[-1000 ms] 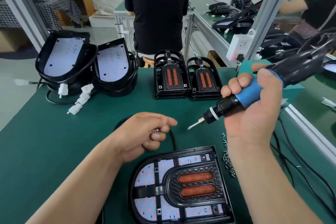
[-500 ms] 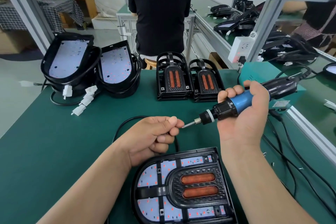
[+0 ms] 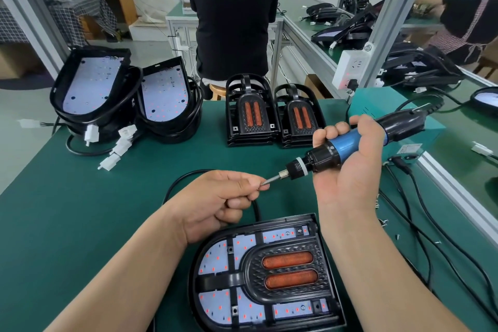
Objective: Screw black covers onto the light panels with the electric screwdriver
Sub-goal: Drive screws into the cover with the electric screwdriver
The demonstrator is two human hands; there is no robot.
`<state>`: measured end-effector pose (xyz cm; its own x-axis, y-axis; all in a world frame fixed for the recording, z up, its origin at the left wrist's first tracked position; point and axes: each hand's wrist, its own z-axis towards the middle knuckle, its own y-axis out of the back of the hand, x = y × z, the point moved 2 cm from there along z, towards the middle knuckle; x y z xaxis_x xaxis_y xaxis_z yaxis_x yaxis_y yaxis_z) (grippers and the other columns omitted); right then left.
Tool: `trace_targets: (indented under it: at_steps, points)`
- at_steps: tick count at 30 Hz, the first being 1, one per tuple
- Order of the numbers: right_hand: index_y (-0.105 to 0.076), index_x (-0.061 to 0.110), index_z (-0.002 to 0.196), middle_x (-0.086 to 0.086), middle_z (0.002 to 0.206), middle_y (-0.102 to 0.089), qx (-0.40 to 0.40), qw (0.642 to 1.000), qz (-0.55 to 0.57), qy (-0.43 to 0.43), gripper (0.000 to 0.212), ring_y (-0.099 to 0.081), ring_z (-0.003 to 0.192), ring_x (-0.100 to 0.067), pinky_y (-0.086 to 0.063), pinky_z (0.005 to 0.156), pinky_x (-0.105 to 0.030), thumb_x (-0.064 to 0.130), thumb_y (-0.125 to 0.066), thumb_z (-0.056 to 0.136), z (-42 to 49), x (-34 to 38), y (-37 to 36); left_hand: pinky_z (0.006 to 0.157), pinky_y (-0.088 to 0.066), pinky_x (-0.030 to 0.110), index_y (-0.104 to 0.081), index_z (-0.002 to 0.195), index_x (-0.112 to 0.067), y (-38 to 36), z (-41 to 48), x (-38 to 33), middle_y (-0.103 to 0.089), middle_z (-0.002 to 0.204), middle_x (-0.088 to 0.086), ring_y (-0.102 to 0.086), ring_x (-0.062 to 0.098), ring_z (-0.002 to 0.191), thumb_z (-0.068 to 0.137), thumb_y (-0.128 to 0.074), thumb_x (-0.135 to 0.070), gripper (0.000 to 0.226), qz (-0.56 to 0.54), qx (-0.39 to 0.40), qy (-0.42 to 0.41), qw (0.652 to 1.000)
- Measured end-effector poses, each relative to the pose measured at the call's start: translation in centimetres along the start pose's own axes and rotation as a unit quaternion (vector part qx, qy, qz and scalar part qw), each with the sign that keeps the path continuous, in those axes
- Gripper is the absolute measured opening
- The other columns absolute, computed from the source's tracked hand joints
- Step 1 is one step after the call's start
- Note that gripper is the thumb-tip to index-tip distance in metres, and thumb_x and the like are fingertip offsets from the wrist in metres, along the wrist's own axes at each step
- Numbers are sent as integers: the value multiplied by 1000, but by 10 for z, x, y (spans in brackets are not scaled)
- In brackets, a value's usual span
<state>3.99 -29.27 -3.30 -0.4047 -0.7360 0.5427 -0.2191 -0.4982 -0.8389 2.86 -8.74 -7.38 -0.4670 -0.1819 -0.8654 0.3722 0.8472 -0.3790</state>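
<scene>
A light panel [image 3: 215,256] lies near the table's front edge with a black cover [image 3: 285,272] with two orange lenses laid on it. My right hand [image 3: 350,170] grips the blue-and-black electric screwdriver [image 3: 345,143], its bit pointing left and down. My left hand [image 3: 221,199] pinches a small screw [image 3: 260,184] at the bit's tip, just above the panel. Two stacks of bare light panels [image 3: 164,97] stand at the back left, and two stacks of black covers [image 3: 252,113] at the back centre.
White connectors [image 3: 118,145] and black cables trail from the panel stacks. Loose screws [image 3: 382,221] and cables [image 3: 420,224] lie right of the panel. A teal box [image 3: 377,105] sits at the right edge. A person in black stands behind the table.
My right hand has lowered the screwdriver and brought its bit to my left hand. My left fingers now hold a screw against the tip.
</scene>
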Motion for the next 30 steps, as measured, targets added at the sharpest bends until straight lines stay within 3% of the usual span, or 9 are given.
trace_targets:
  at_steps: [4, 14, 30]
  points:
    - [-56, 13, 98, -1, 80, -54, 2, 1000, -11, 7, 10, -55, 67, -17, -56, 74, -34, 18, -64, 101, -1, -1, -1, 38, -21, 10, -77, 97, -4, 0, -2, -2, -61, 82, 2, -28, 1, 51, 100, -60, -3, 18, -8, 16, 2, 1000]
    - [-55, 13, 100, -1, 80, -55, 8, 1000, -11, 12, 10, -55, 68, -17, -56, 75, -34, 18, -64, 101, 0, 3, -1, 38, -24, 10, -80, 105, -4, 5, 1, 2, -68, 89, 6, -30, 1, 51, 88, -76, -3, 17, -18, 28, -4, 999]
    - [-54, 15, 101, 0, 79, -55, 42, 996, -68, 28, 8, -56, 68, -18, -56, 76, -35, 17, -61, 104, -2, 3, -7, 37, -23, 12, -83, 93, -8, 7, 4, 4, -72, 85, 10, -27, 2, 47, 82, -81, 2, 15, -1, -32, -25, 999]
